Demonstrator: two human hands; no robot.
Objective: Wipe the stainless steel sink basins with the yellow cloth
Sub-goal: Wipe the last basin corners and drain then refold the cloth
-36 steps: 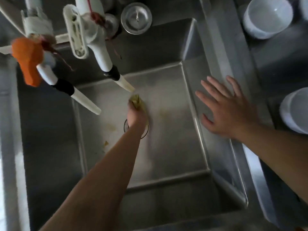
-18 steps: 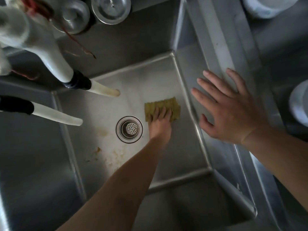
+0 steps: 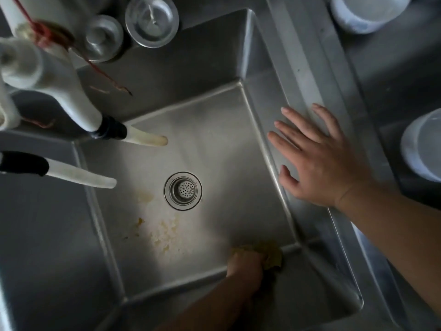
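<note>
A deep stainless steel sink basin point(image 3: 214, 139) fills the head view. My left hand point(image 3: 245, 262) reaches down to the near right corner of the basin floor and grips the crumpled yellow cloth point(image 3: 273, 256), which sticks out to the right of my fingers against the floor. My right hand point(image 3: 322, 158) rests flat on the basin's right wall and rim with its fingers spread, holding nothing. Pale yellowish residue point(image 3: 164, 232) lies on the floor just in front of the round drain strainer point(image 3: 183, 191).
Two white faucet spouts point(image 3: 145, 139) point(image 3: 78, 175) jut over the basin from the left. Two metal drain lids point(image 3: 152, 20) point(image 3: 102, 41) lie on the back ledge. White bowls point(image 3: 365, 10) point(image 3: 422, 144) stand on the counter to the right.
My left hand has dragged the cloth from beside the drain back to the near right corner, and the cloth is now bunched. My right hand has stayed on the right rim.
</note>
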